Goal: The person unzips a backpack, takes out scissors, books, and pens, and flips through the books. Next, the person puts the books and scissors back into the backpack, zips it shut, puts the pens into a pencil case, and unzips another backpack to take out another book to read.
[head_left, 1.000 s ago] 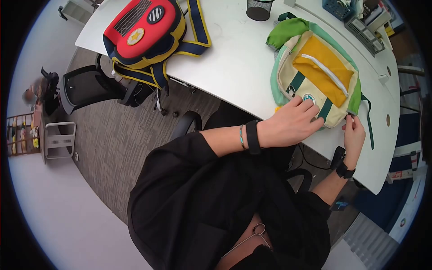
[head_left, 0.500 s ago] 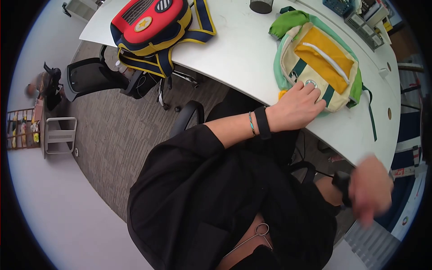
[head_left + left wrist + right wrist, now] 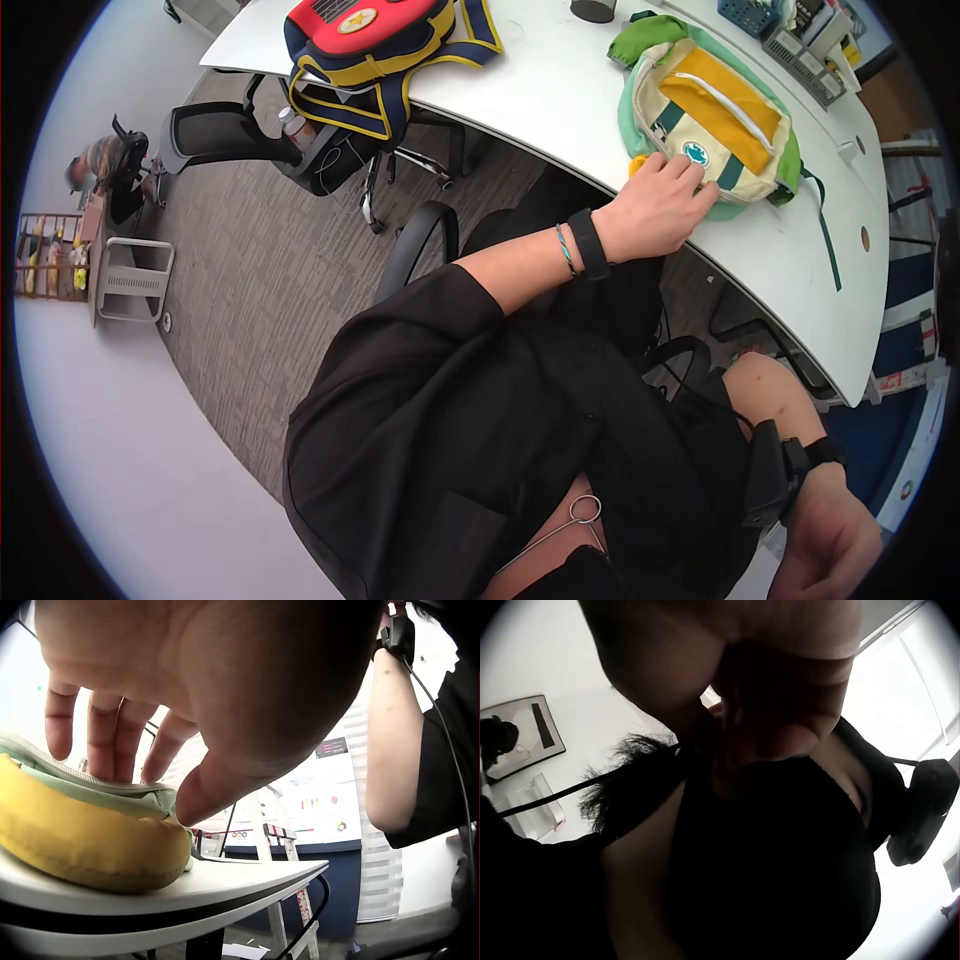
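The cream, green and yellow backpack (image 3: 735, 120) lies on the table (image 3: 560, 100) with its yellow pocket facing up. My left hand (image 3: 655, 207) rests on its near edge. In the left wrist view the fingers (image 3: 105, 735) hang relaxed over the zipped rim, and the thumb touches the corner beside a yellow padded part (image 3: 90, 840). Down by my body at the lower right is my right hand (image 3: 832, 540), away from the backpack. The right wrist view shows its fingers (image 3: 780, 739) bent in front of dark clothing; whether they hold anything is hidden.
A red and navy backpack (image 3: 375, 35) lies at the table's left end, straps over the edge. A pen holder (image 3: 594, 10) and desk organizers (image 3: 803, 68) stand at the back. Office chairs (image 3: 225, 140) stand below the table, and another person (image 3: 100, 165) is at the far left.
My right hand has left the backpack's lower right corner and moved down beside my body. My left hand has stayed at the near edge. The head view has shifted, with the table higher in it.
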The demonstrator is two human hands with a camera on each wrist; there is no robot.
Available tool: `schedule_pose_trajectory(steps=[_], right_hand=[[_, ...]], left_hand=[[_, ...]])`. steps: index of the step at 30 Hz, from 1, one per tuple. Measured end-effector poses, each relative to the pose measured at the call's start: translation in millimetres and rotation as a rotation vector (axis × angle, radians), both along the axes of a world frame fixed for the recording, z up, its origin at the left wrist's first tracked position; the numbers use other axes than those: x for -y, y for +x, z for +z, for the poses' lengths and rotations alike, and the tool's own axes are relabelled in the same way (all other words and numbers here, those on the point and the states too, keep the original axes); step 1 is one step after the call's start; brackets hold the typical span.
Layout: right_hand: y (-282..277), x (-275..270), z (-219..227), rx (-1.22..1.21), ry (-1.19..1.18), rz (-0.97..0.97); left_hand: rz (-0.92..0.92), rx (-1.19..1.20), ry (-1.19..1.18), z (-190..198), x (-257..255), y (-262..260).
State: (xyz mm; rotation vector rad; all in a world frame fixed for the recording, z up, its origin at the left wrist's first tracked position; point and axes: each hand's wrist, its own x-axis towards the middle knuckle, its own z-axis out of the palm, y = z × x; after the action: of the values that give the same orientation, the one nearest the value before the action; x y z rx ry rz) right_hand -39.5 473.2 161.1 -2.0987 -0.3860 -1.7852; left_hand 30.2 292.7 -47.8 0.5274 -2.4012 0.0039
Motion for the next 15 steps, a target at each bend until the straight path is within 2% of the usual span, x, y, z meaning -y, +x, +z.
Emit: schedule_pose_trajectory(steps=[1, 4, 8, 13, 15], right_hand=[[1, -4, -1, 0.005, 0.046, 0.084], [11, -9, -6, 0.068, 0.068, 0.169], [3, 0, -5, 0.016, 0.003, 0.087], [-6, 13, -1, -0.050, 0.049, 0.046], [-9, 8, -4, 0.010, 0.093, 0.053]], left_hand=[[0.010, 0.014, -0.004, 0, 0, -1], [0.013, -0.009, -0.017, -2, -4, 0], [0.014, -0.012, -0.034, -2, -3, 0], [-0.005, -0.005, 0.008, 1, -1, 1], [-0.004, -0.006, 0.023, -1, 2, 1]])
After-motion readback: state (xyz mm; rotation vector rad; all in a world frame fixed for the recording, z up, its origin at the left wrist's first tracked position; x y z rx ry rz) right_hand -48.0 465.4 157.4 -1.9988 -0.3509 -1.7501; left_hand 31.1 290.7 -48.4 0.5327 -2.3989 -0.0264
